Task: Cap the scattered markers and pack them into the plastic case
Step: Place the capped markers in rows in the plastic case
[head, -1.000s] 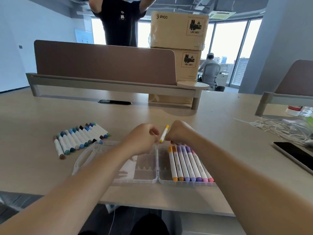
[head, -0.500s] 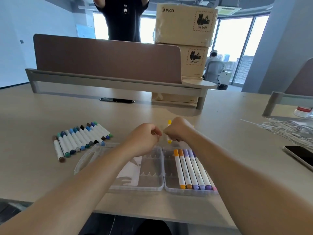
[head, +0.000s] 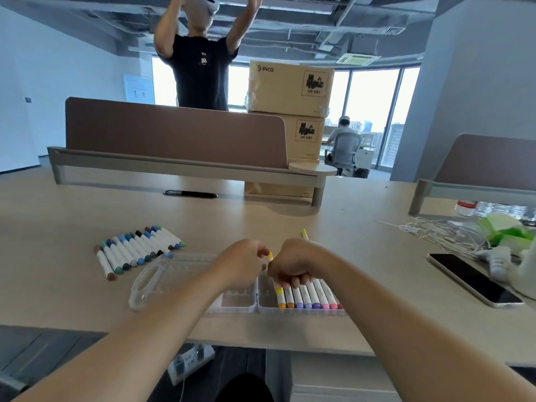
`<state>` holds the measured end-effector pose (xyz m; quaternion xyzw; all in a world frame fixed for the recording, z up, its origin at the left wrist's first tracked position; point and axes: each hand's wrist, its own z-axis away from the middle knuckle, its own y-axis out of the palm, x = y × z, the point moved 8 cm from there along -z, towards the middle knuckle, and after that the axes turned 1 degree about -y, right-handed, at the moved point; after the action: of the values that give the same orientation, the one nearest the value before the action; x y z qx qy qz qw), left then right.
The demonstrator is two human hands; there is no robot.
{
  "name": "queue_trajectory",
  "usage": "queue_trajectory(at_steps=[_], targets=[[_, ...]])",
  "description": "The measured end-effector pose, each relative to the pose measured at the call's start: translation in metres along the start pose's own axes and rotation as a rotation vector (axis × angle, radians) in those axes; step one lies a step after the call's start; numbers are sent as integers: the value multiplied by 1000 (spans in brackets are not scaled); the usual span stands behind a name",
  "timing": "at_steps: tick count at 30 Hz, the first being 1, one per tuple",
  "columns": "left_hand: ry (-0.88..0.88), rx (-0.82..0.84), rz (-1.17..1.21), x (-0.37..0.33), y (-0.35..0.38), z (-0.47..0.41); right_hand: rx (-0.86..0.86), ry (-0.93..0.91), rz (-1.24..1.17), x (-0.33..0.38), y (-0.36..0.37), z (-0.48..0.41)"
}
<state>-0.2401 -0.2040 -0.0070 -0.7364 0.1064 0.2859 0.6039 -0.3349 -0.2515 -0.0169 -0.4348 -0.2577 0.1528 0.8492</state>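
Above the open clear plastic case (head: 162, 274), my two hands meet with a yellow marker (head: 304, 234) between them. My right hand (head: 293, 264) is fisted around its barrel, and the far tip pokes out beyond the knuckles. My left hand (head: 243, 264) pinches the marker's near yellow end (head: 270, 255); I cannot tell whether that end is a loose cap. Several capped markers (head: 309, 297), yellow through purple to pink, lie side by side in the case's right half. A row of several blue, green and brown markers (head: 139, 248) lies on the table left of the case.
A phone (head: 475, 280) lies at the right, with white cables (head: 435, 233) and a green packet (head: 504, 230) behind it. A black pen (head: 190, 194) rests near the brown divider (head: 174, 132). Behind the divider are cardboard boxes (head: 290, 88) and a standing person (head: 200, 68).
The yellow marker has swung from upright to pointing away from me, and my fists have closed together on it. The view has tilted upward.
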Motion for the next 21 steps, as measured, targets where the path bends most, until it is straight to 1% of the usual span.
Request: queue_trajectory(at_steps=[3,6,11,17,21], targets=[[30,82,-54,-4,10,8,28,15,53,0,9,0],[45,171,-106,-4,18,14,11,40,76,-3,8,0],[70,248,-97,-4,23,21,-9,43,143,-6,7,-3],[74,255,-168,-3,25,18,50,56,156,-7,11,-7],[54,254,-250,-7,24,13,47,18,155,-5,9,-8]])
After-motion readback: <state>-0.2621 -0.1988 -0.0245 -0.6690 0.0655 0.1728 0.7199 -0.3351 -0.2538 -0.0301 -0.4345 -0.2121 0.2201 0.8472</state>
